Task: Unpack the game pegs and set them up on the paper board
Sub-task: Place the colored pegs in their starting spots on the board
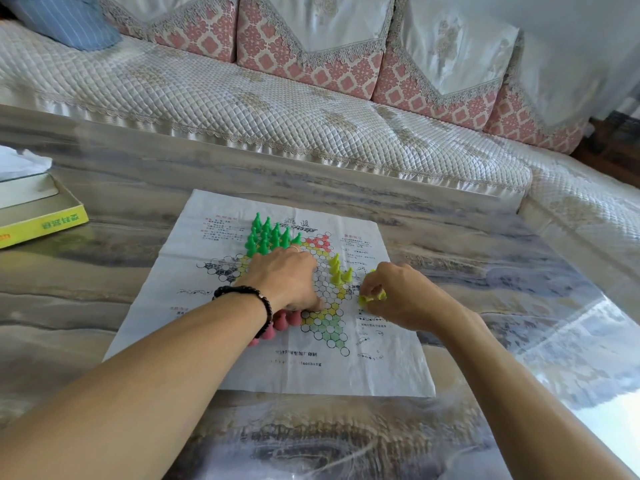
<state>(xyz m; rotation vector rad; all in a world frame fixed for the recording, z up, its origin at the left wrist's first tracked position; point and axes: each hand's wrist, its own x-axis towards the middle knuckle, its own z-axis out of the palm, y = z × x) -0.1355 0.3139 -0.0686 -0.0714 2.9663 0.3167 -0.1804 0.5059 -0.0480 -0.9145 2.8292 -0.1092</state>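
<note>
A creased paper board printed with a star of circles lies on the table. Several green pegs stand in the star's far left point. A few yellow pegs stand on its right side. Pink pegs stand by my left wrist, partly hidden by it. My left hand lies palm down over the middle of the star, fingers resting on the paper. My right hand grips several yellow pegs at the board's right margin.
A yellow-edged game box sits at the table's left edge with a white plastic bag on it. The glossy marbled table runs all round the board. A quilted sofa stands behind the table's far edge.
</note>
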